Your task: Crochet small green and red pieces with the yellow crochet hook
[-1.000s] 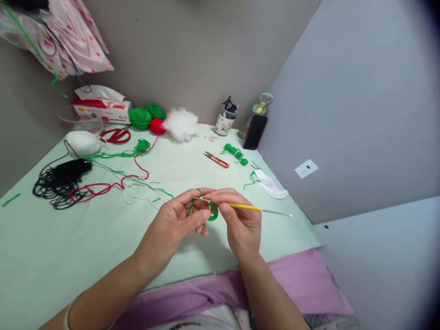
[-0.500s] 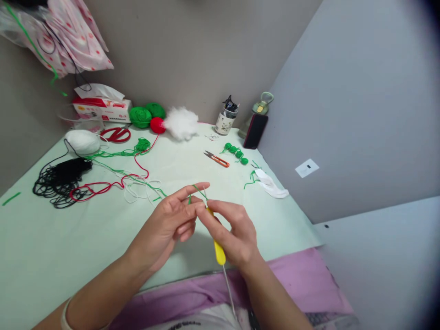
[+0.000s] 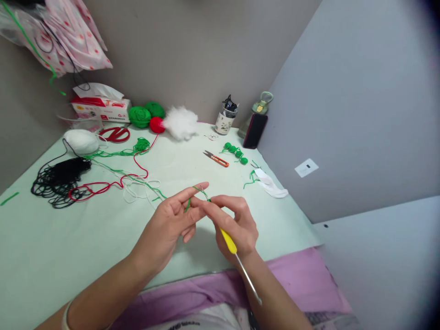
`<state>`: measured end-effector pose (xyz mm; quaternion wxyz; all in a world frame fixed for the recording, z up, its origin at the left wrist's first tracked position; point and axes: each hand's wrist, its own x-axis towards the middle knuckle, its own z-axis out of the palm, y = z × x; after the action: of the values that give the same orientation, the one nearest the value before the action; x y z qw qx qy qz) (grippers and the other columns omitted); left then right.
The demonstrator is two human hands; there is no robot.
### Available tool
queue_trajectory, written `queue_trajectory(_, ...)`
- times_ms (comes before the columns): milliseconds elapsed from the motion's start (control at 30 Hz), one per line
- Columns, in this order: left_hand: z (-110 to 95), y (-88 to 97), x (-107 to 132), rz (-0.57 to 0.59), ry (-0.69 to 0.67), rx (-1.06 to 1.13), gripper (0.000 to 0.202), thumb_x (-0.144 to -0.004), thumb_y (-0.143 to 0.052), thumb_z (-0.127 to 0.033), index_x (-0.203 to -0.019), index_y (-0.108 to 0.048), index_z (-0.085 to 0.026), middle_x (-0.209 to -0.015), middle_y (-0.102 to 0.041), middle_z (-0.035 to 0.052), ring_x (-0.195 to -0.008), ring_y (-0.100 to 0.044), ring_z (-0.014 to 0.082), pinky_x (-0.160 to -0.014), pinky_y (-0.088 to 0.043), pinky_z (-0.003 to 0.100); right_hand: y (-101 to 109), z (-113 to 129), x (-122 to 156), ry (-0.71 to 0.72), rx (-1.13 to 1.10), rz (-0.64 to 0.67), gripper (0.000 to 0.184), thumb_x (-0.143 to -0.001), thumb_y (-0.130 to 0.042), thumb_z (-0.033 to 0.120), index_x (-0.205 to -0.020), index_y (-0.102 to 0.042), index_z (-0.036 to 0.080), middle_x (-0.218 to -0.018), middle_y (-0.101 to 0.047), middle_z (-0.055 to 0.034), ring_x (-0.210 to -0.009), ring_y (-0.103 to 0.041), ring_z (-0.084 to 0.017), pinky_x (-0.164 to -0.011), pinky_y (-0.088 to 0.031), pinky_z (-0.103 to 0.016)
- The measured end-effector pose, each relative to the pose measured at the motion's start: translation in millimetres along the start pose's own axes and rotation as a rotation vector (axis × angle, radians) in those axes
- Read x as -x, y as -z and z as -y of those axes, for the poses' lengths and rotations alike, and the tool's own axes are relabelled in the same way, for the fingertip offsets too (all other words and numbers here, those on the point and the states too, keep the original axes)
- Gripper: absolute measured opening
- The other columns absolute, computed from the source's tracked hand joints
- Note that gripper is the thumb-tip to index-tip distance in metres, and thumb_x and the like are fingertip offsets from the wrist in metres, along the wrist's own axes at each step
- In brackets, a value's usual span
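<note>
My right hand [image 3: 237, 227] grips a crochet hook with a yellow handle [image 3: 228, 240]; its metal tail points down towards my lap and its tip sits at my left fingertips. My left hand [image 3: 172, 224] pinches a small green crochet piece, mostly hidden by the fingers, with green yarn [image 3: 197, 190] looped over its raised index finger. The green strand trails left across the pale green table [image 3: 85, 243] to a loose green tangle [image 3: 141, 145].
Orange thread snips [image 3: 216, 159], small green crocheted balls [image 3: 235, 152] and a white cloth [image 3: 271, 185] lie on the right. Black yarn [image 3: 60, 176], red yarn [image 3: 99, 187], a white ball [image 3: 80, 141], red scissors [image 3: 115, 134], tissue box [image 3: 99, 110], stuffing [image 3: 180, 123], jar [image 3: 225, 121] and phone [image 3: 255, 131] sit farther back.
The hook swung from pointing right to pointing down towards my lap, then tilted slightly right. The green piece, visible a second ago, is now tucked behind my fingers.
</note>
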<state>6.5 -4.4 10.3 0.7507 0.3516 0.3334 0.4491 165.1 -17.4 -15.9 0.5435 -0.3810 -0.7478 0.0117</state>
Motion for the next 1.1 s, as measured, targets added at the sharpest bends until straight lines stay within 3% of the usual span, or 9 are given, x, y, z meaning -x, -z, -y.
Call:
queue_trajectory(133,-6.9,6.3,-3.0,0.073,0.125,0.150,0.032,-0.082,-0.079,-0.023,-0.114,-0.078,-0.020,-0.076,-0.053,-0.0038,-0.047,-0.020,-0.0007,-0.039,-0.026,0.011,4.2,-1.7,-7.4,-0.172,-0.253,-0.087,0.029,-0.095,-0.059,0.013,-0.112,-0.074,0.031,-0.097,-0.073,-0.0050,-0.084,-0.069,-0.020,-0.071,-0.059,-0.037)
queue_trajectory(267,-11.0,9.1,-3.1,0.060,0.095,0.168,0.022,-0.083,-0.076,-0.019,-0.105,-0.081,-0.018,-0.077,-0.051,-0.0036,-0.048,-0.022,-0.0001,-0.040,-0.030,0.010,9.5,-5.8,-17.3,-0.491,-0.593,-0.189,0.015,-0.097,-0.060,0.027,-0.092,-0.075,0.024,-0.082,-0.070,-0.0036,-0.062,-0.063,-0.015,-0.057,-0.055,-0.033)
queue_trajectory(333,-9.5,7.0,-1.9,0.053,0.061,0.119,0.023,-0.084,-0.075,-0.020,-0.106,-0.080,-0.020,-0.077,-0.052,-0.0037,-0.049,-0.027,0.0009,-0.044,-0.037,0.012,8.8,-6.0,-17.9,-0.552,-0.709,-0.169,0.015,-0.096,-0.062,0.031,-0.090,-0.074,0.023,-0.082,-0.070,-0.0032,-0.060,-0.062,-0.014,-0.055,-0.054,-0.031)
queue_trajectory(500,-4.5,2.6,-0.1,0.043,-0.020,-0.025,0.030,-0.083,-0.077,-0.024,-0.112,-0.078,-0.027,-0.083,-0.061,-0.0022,-0.064,-0.052,0.0071,-0.064,-0.052,0.020,2.6,-1.6,-14.0,-0.433,-0.648,-0.032,0.013,-0.095,-0.064,0.025,-0.098,-0.077,0.025,-0.094,-0.075,-0.0051,-0.085,-0.068,-0.018,-0.072,-0.056,-0.032)
queue_trajectory(600,-6.2,4.7,0.1,0.033,0.001,-0.043,0.028,-0.084,-0.077,-0.027,-0.112,-0.078,-0.026,-0.093,-0.067,0.0007,-0.079,-0.060,0.0113,-0.073,-0.053,0.022,3.3,-1.3,-14.5,-0.485,-0.722,-0.048,0.016,-0.099,-0.059,0.025,-0.099,-0.075,0.025,-0.091,-0.075,-0.0031,-0.074,-0.068,-0.014,-0.067,-0.056,-0.030)
queue_trajectory(700,-8.6,6.2,0.5,0.010,0.013,-0.056,0.027,-0.084,-0.076,-0.028,-0.111,-0.078,-0.025,-0.095,-0.066,0.0001,-0.073,-0.059,0.0089,-0.070,-0.050,0.021,7.5,-0.5,-15.2,-0.499,-0.725,-0.034,0.020,-0.103,-0.051,0.026,-0.100,-0.071,0.024,-0.088,-0.076,-0.0025,-0.068,-0.068,-0.014,-0.062,-0.058,-0.029)
queue_trajectory(933,-6.0,3.5,0.8,0.030,0.040,0.070,0.043,-0.080,-0.081,-0.030,-0.121,-0.073,-0.022,-0.065,-0.047,-0.0062,-0.051,-0.036,0.0035,-0.047,-0.036,0.015,12.6,6.5,-3.7,0.173,0.115,0.110,0.038,-0.092,-0.062,0.005,-0.123,-0.069,0.025,-0.113,-0.073,-0.0091,-0.102,-0.071,-0.020,-0.083,-0.061,-0.033)
queue_trajectory(1000,-6.3,4.8,0.1,0.060,0.093,0.126,0.043,-0.080,-0.082,-0.030,-0.121,-0.073,-0.018,-0.063,-0.042,-0.0072,-0.049,-0.027,0.0023,-0.043,-0.029,0.014,11.2,5.0,-3.6,0.154,0.061,0.077,0.037,-0.092,-0.061,0.005,-0.123,-0.069,0.024,-0.112,-0.072,-0.0093,-0.102,-0.070,-0.020,-0.083,-0.062,-0.032)
queue_trajectory(1100,-8.0,6.7,-0.7,0.044,0.094,0.116,0.038,-0.081,-0.080,-0.026,-0.119,-0.074,-0.019,-0.070,-0.047,-0.0055,-0.049,-0.026,0.0008,-0.043,-0.027,0.013,9.4,0.3,-9.8,-0.150,-0.309,-0.037,0.025,-0.099,-0.055,0.013,-0.112,-0.072,0.025,-0.099,-0.072,-0.0058,-0.084,-0.071,-0.017,-0.071,-0.062,-0.033)
